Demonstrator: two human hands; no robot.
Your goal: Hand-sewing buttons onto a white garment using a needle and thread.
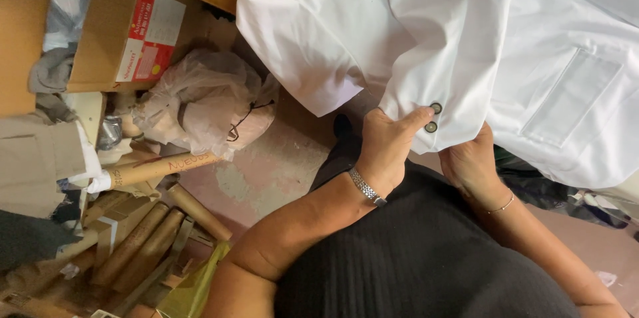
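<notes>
Overhead, white jacket [466, 38] above hands [432, 148].

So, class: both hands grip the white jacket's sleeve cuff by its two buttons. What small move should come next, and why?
Probably turn the sleeve cuff slightly upward: the left hand pinches beside the two buttons, while the right hand sits half hidden under the fabric.

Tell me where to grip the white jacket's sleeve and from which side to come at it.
Grip the white jacket sleeve at its cuff hem, beside the two dark buttons, coming from below. The sleeve hangs down toward the person, so the cuff is its free end; the left hand and right hand already pinch it there.
</notes>
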